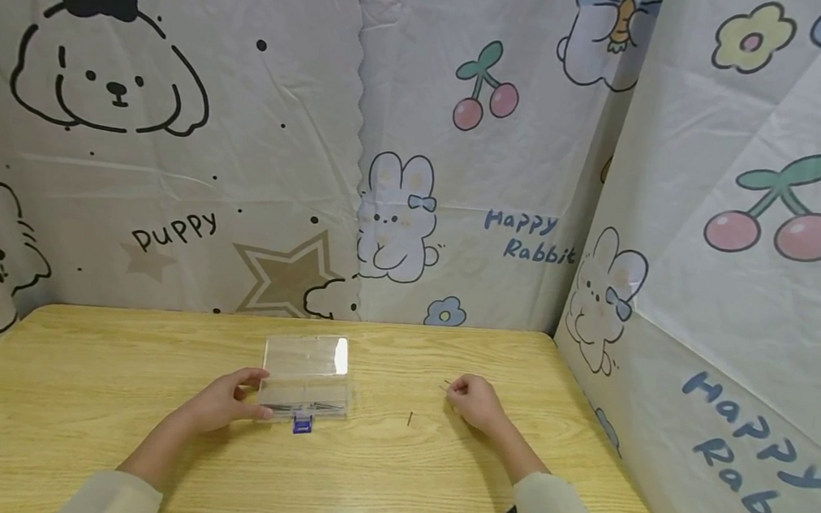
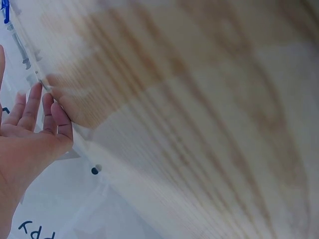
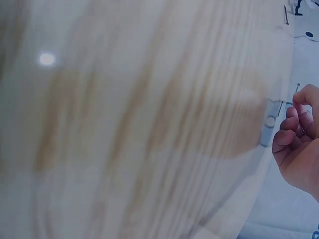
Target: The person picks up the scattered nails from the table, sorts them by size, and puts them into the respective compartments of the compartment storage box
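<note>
A clear plastic box (image 1: 304,398) with a blue latch (image 1: 303,424) stands on the table, its lid raised and thin metal nails lying inside. My left hand (image 1: 229,399) holds the box's left side, thumb at the near corner and fingers farther back. In the left wrist view, the left hand (image 2: 37,124) shows its fingertips against the box edge. To the right, my right hand (image 1: 474,401) pinches a thin nail just above the table. The right wrist view shows this nail (image 3: 298,87) poking past the fingertips. One loose nail (image 1: 409,419) lies between box and right hand.
The wood-grain table (image 1: 361,488) reaches back to a printed curtain (image 1: 305,117). Another curtain side (image 1: 742,318) hangs along the right edge of the table. Light glares off the tabletop near its front.
</note>
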`<state>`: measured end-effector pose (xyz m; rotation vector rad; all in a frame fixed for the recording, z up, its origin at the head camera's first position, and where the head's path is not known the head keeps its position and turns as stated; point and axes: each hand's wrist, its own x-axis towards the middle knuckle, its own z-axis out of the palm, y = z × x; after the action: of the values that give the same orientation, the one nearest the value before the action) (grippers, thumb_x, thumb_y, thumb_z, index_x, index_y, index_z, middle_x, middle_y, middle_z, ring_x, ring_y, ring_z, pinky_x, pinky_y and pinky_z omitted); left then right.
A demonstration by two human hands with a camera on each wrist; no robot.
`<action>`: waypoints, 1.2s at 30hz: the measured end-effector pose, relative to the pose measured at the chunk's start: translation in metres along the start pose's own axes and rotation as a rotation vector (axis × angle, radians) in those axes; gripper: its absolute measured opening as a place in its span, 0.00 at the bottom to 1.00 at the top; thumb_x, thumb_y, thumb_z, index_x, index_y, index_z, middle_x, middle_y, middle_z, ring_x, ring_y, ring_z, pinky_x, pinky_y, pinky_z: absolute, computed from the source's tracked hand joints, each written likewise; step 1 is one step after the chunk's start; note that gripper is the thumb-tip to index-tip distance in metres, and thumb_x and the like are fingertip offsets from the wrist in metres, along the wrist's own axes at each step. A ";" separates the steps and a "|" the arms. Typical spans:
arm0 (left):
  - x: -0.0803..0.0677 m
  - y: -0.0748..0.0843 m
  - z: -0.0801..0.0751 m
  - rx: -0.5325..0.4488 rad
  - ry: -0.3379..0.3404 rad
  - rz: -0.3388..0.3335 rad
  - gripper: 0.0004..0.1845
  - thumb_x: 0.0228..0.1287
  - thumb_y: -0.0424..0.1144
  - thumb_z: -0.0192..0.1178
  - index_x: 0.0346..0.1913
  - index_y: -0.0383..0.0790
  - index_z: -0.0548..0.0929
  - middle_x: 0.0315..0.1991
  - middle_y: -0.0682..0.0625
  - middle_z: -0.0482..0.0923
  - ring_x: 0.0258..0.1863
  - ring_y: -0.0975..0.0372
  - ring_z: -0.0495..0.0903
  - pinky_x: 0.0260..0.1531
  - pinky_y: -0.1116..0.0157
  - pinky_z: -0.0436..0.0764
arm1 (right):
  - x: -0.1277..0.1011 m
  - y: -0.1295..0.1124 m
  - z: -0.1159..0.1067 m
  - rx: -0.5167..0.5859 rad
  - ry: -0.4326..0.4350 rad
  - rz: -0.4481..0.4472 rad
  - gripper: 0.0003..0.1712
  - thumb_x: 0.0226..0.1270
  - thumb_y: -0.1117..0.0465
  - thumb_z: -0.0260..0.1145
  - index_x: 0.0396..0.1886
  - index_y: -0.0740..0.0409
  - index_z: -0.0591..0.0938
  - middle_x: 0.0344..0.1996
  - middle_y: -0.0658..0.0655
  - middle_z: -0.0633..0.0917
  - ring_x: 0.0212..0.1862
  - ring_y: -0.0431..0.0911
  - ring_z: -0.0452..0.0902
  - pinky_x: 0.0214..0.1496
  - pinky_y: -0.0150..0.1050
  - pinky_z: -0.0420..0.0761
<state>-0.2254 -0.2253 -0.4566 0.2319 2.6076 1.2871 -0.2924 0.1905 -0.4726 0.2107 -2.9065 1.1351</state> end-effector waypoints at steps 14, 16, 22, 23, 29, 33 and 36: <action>0.000 0.002 -0.001 -0.009 -0.008 0.009 0.42 0.53 0.49 0.68 0.67 0.33 0.62 0.62 0.31 0.65 0.56 0.42 0.67 0.51 0.47 0.71 | 0.001 -0.021 0.005 0.007 -0.022 -0.046 0.05 0.61 0.64 0.60 0.31 0.61 0.81 0.27 0.53 0.79 0.30 0.42 0.70 0.34 0.34 0.71; 0.000 0.002 -0.001 -0.008 -0.008 0.010 0.42 0.53 0.49 0.68 0.66 0.33 0.62 0.62 0.31 0.65 0.55 0.43 0.68 0.50 0.48 0.71 | 0.002 -0.022 0.006 0.010 -0.026 -0.051 0.05 0.61 0.65 0.60 0.31 0.61 0.81 0.27 0.53 0.79 0.30 0.42 0.69 0.34 0.35 0.71; -0.001 0.003 -0.002 0.001 -0.012 0.009 0.42 0.54 0.48 0.68 0.66 0.32 0.62 0.62 0.30 0.64 0.53 0.45 0.68 0.47 0.52 0.72 | 0.003 -0.024 0.010 0.006 -0.033 -0.070 0.05 0.61 0.65 0.60 0.31 0.61 0.81 0.26 0.53 0.79 0.29 0.42 0.69 0.33 0.34 0.71; -0.001 0.003 -0.002 0.000 -0.012 0.006 0.42 0.54 0.48 0.68 0.66 0.32 0.62 0.62 0.30 0.64 0.53 0.45 0.68 0.47 0.52 0.72 | 0.003 -0.024 0.010 0.003 -0.034 -0.072 0.05 0.61 0.65 0.60 0.31 0.61 0.81 0.26 0.53 0.79 0.29 0.41 0.69 0.33 0.34 0.71; -0.001 0.002 -0.001 0.002 -0.007 0.002 0.42 0.54 0.49 0.68 0.66 0.32 0.62 0.62 0.30 0.65 0.54 0.45 0.68 0.49 0.51 0.72 | 0.003 -0.030 0.014 0.010 -0.034 -0.080 0.05 0.59 0.65 0.60 0.31 0.62 0.80 0.25 0.53 0.78 0.28 0.41 0.69 0.32 0.34 0.71; -0.001 0.002 -0.001 0.002 -0.004 0.003 0.42 0.53 0.49 0.68 0.66 0.33 0.62 0.62 0.31 0.65 0.55 0.44 0.68 0.50 0.49 0.72 | 0.003 -0.035 0.017 0.025 -0.045 -0.074 0.05 0.60 0.65 0.60 0.31 0.62 0.80 0.25 0.52 0.78 0.28 0.41 0.69 0.31 0.33 0.70; -0.002 0.003 -0.001 0.002 -0.006 0.008 0.42 0.53 0.49 0.68 0.67 0.33 0.62 0.62 0.31 0.65 0.55 0.44 0.68 0.50 0.48 0.72 | 0.003 -0.038 0.019 0.050 -0.053 -0.071 0.05 0.60 0.65 0.59 0.32 0.62 0.80 0.25 0.53 0.78 0.27 0.41 0.69 0.31 0.33 0.70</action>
<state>-0.2235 -0.2248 -0.4539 0.2464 2.6052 1.2850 -0.2898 0.1498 -0.4609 0.3477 -2.8921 1.2095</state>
